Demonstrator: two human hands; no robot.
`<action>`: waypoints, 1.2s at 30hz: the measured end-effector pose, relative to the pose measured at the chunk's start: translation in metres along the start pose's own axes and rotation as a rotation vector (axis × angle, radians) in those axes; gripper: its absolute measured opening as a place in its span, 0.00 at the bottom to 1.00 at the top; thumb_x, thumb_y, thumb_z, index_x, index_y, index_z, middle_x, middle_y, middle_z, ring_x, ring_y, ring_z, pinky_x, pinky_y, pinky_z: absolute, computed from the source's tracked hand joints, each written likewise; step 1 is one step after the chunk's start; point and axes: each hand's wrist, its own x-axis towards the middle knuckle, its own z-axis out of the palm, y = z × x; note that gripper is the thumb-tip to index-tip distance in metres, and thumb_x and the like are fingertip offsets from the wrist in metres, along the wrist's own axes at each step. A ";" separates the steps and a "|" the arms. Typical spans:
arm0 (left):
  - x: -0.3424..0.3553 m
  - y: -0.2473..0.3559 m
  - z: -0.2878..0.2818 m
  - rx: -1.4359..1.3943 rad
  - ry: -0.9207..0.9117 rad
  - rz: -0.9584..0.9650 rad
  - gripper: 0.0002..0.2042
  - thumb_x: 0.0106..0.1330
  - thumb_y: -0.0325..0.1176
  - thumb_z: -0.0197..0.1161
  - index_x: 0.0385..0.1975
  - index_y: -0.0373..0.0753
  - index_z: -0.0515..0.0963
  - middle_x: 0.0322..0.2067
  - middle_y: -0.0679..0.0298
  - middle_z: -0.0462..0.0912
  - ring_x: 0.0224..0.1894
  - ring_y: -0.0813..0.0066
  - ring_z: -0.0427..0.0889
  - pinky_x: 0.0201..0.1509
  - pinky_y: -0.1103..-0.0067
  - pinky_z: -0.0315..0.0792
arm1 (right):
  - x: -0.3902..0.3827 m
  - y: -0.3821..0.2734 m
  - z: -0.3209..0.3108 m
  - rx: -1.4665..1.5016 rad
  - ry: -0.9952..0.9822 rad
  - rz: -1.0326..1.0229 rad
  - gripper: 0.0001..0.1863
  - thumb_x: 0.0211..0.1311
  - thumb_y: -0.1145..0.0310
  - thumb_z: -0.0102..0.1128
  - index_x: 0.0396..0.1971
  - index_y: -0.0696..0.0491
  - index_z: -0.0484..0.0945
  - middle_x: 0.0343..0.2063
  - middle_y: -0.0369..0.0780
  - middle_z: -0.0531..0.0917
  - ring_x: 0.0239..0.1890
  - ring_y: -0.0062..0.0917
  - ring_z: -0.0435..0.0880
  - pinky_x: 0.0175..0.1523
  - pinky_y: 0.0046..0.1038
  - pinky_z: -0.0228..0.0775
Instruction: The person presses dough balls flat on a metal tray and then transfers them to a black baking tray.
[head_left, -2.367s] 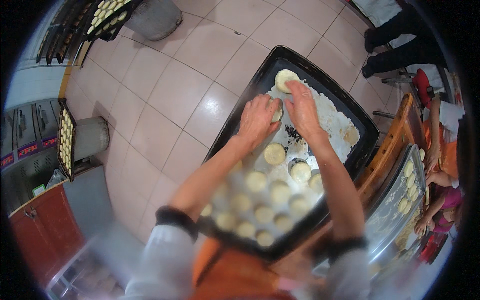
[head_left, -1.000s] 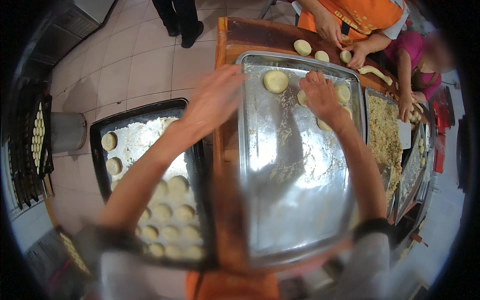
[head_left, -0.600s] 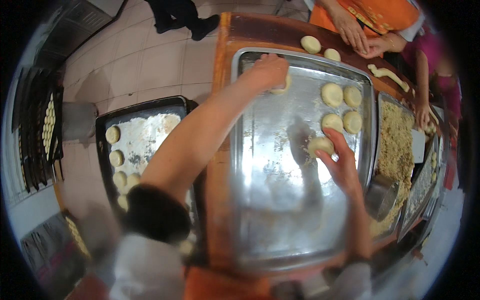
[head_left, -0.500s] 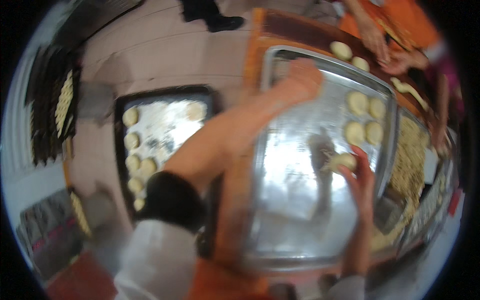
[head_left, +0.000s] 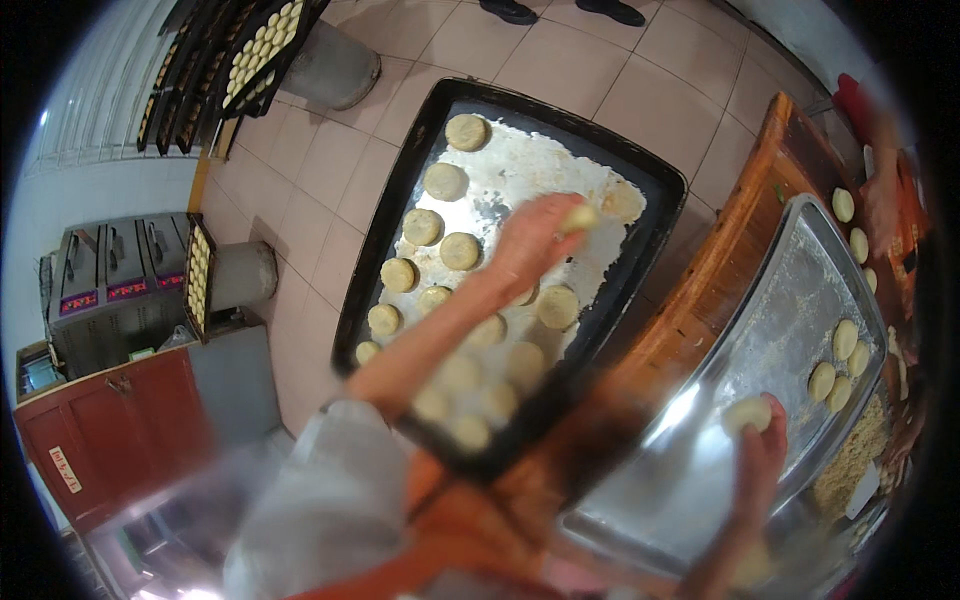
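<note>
My left hand (head_left: 535,245) hangs over a black-rimmed baking tray (head_left: 655,190), closed on a flat round dough piece (head_left: 580,217) that shows past the fingertips. Rows of similar pale dough rounds (head_left: 460,251) lie on the tray, mostly on its left and near parts; my forearm hides some. Over the shiny metal tray (head_left: 690,425) on the right, my right hand (head_left: 762,450) grips another dough round (head_left: 746,413) between thumb and fingers. Farther along that metal tray sits a small group of dough rounds (head_left: 839,393).
An orange wooden table edge (head_left: 700,290) runs between the two trays. Crumbly yellow filling (head_left: 850,455) lies beyond the metal tray. Another person's arm (head_left: 882,190) is at the far right, near more dough pieces (head_left: 844,205). Racked trays (head_left: 265,45) and a grey oven (head_left: 125,290) stand left.
My view has swung left, toward the black tray. The left hand has gone from above the metal tray to above the black one, with a dough round now visible in it. The right hand still holds its round.
</note>
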 end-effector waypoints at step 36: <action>0.060 -0.153 0.014 0.265 0.031 0.167 0.16 0.43 0.29 0.67 0.35 0.40 0.75 0.38 0.57 0.74 0.44 0.57 0.73 0.47 0.64 0.68 | 0.039 -0.027 0.201 -0.666 -0.111 -0.748 0.14 0.59 0.77 0.56 0.46 0.54 0.74 0.47 0.44 0.77 0.51 0.34 0.76 0.56 0.29 0.66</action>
